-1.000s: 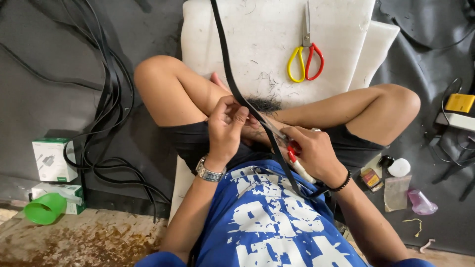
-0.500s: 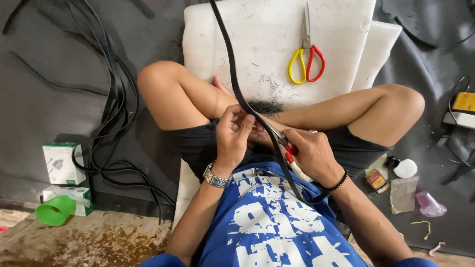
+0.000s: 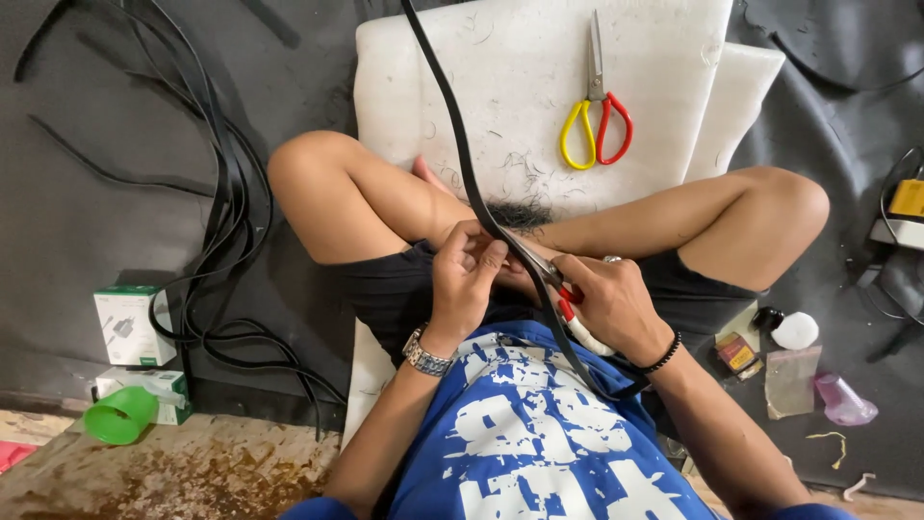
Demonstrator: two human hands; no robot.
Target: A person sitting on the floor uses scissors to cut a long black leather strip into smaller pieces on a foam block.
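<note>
I sit cross-legged on a white foam pad (image 3: 539, 87). A long black strap (image 3: 452, 125) runs from the top of the view down across my lap. My left hand (image 3: 467, 279), with a metal wristwatch, pinches the strap near my crossed shins. My right hand (image 3: 611, 303), with a black bead bracelet, grips a pair of scissors with red and white handles (image 3: 568, 303), whose blades meet the strap just beside my left fingers. A second pair of scissors (image 3: 597, 120), one handle yellow and one red, lies shut on the foam pad beyond my legs.
A bundle of loose black straps (image 3: 217, 241) lies on the dark mat at left. Two small white boxes (image 3: 130, 327) and a green cup (image 3: 120, 416) sit at lower left. A white round lid (image 3: 795, 330), small packets and a pink plastic piece (image 3: 845, 400) lie at right.
The view has shifted slightly, so the floor things sit a little further right. Both hands stay at the strap in my lap, with only small finger movement.
</note>
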